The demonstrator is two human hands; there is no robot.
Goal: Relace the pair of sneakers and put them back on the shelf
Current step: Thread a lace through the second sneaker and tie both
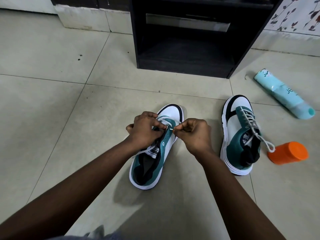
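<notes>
Mid-lacing the teal-and-white suede sneaker [155, 149]: left hand [145, 129] and right hand [192, 134] pinching white lace [166, 118], next eyelet awaiting.

Home interior — tiled floor [52, 104], black shelf unit [187, 40], floral wallpaper [297, 13].

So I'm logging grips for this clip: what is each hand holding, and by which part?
Right hand pinches the white lace by its tip, at an eyelet of the sneaker. Left hand grips the lace further along, over the tongue.
</notes>
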